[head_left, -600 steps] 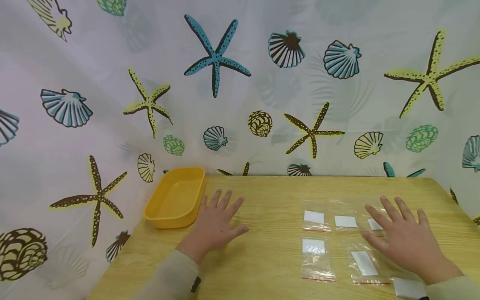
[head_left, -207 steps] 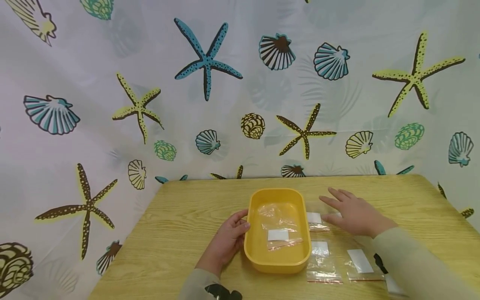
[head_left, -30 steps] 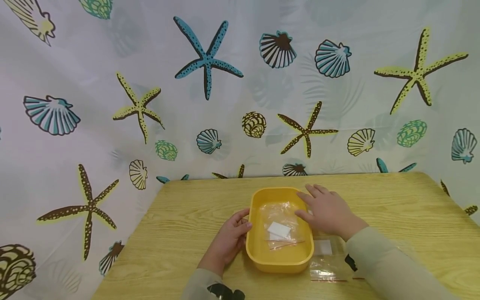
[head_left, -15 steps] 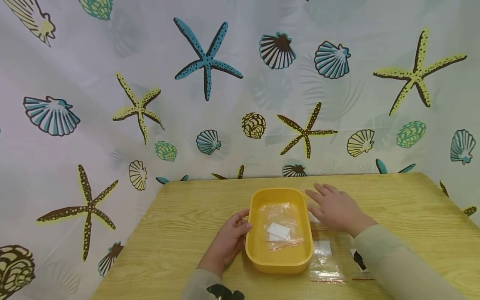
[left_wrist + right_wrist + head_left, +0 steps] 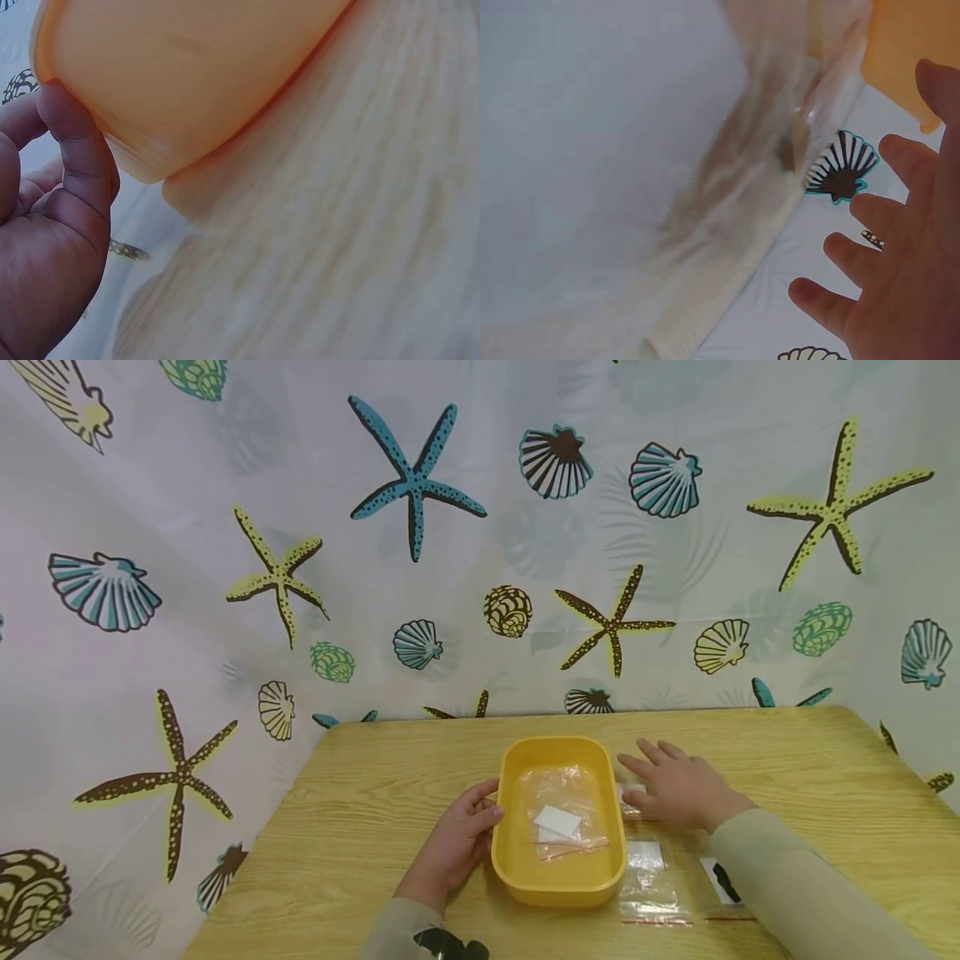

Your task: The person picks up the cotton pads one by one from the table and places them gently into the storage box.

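Two grips | left grip (image 5: 452, 837) held yellow bin (image 5: 557, 897) by the wall beside it | right grip (image 5: 684, 789), fingers spread, held nothing | nearest clear bag (image 5: 632, 790) lay partly beneath right grip, toward the bin, long axis unclear

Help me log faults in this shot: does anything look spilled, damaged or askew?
Nothing looks spilled or damaged. Only slightly askew: inside the yellow tray, the clear bags overlap, and the upper white insert sits at an angle to the lower one.
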Tool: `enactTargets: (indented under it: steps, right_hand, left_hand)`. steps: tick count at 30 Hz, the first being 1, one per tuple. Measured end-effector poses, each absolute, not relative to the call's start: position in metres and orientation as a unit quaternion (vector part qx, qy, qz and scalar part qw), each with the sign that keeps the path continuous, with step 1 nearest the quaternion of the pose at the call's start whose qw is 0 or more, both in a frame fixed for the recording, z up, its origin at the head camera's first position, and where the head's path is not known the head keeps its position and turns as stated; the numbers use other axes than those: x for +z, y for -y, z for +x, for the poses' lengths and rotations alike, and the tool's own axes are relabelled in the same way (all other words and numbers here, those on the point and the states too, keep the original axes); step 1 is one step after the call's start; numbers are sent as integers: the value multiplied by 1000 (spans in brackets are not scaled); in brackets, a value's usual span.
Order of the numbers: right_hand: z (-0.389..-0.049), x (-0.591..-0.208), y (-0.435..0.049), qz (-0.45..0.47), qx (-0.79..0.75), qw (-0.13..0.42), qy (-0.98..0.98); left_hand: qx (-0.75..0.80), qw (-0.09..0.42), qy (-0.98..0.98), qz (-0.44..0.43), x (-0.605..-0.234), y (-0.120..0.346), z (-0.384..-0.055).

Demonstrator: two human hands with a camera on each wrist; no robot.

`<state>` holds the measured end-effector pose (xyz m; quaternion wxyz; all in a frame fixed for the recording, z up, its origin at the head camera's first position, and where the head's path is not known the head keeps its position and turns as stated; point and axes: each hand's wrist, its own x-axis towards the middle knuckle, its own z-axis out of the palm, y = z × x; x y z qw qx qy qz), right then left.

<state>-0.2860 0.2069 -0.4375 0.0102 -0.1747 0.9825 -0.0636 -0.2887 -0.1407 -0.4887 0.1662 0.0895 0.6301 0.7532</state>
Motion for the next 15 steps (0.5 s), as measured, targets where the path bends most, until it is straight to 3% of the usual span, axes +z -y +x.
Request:
enactTargets:
  steps: [15]
  right_hand:
    - [-295,-449,-203,-131,-88,132,-979]
  left_hand:
    - [758,173,-622,98,-488,142,-289]
